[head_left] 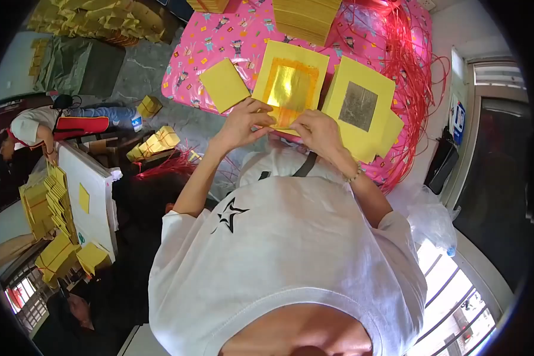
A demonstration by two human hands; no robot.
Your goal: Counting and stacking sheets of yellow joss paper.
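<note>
Both hands, left (243, 123) and right (316, 130), pinch one gold-foil yellow sheet (290, 86).

A person's left hand (243, 121) and right hand (317, 130) grip the near edge of a foil-centred sheet (291, 83) lying on a patterned cloth (231, 29). A plain sheet (223, 85) lies to its left, another foil sheet (359, 107) to its right, a paper stack (305, 18) behind, string (412, 71) farther right. At far left, another person (41, 127) bends beside a white board (92, 196).
</note>
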